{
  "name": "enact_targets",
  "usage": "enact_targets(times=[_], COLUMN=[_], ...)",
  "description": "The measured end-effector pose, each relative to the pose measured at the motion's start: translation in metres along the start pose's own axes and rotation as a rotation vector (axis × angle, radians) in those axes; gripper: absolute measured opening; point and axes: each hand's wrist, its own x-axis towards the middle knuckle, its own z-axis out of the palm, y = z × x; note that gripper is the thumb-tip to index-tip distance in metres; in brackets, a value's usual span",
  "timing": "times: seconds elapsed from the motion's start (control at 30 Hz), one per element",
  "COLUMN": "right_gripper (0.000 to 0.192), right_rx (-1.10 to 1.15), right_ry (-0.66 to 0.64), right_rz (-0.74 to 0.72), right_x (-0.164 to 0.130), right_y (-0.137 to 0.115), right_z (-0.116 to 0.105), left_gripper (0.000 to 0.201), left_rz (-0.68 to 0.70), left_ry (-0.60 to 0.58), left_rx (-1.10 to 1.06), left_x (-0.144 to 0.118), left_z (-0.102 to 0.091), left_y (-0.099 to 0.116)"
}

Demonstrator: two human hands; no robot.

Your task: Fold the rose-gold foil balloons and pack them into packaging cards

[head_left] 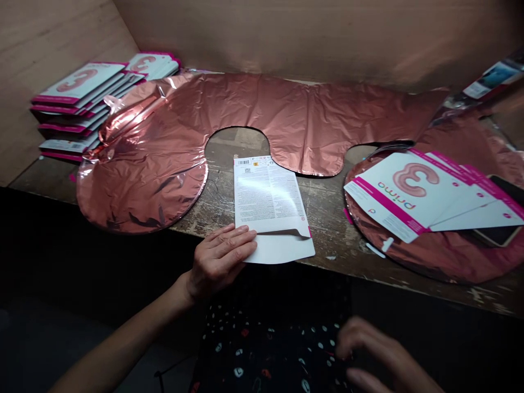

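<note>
Dim; foil glare; lower right motion-blurred.

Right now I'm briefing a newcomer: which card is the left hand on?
On the worn wooden table, before the rose-gold foil balloon, one card lies alone under the left hand. Unlike the pink-fronted cards, it shows small print.
</note>
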Motion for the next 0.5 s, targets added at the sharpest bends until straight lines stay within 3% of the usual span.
enact_targets(times=[0.1,0.13,0.2,0.3,0.4,0.5], right_gripper=[0.031,0.035,0.035,0.026,0.017,0.028], right_rx=[-0.397,-0.512,-0.657,-0.766,-0.838,-0.896], right_ry=[0.403,0.463,0.476,0.456,0.445,0.469], right_rz=[-0.265,-0.334,-0.403,-0.395,-0.398,-0.429], right_x=[0.039,0.054,0.082,0.112,0.126,0.128], right_y=[-0.007,-0.011,-0.019,-0.028,-0.029,-0.024], right_z=[-0.008,-0.012,-0.018,-0.025,-0.030,-0.034], left_gripper=[0.021,0.019,0.017,0.014,0.010,0.009], left_rz=[0.001,0.004,-0.011,-0.101,-0.140,-0.080], left_ry=[0.016,0.031,0.069,0.097,0.076,0.032], left_rx=[0.023,0.015,-0.030,-0.122,-0.168,-0.165], left_x=[0.001,0.002,0.005,0.009,0.013,0.011], left_z=[0.003,0.005,0.006,0.005,0.001,-0.001], left_y=[0.005,0.007,0.010,0.013,0.013,0.008])
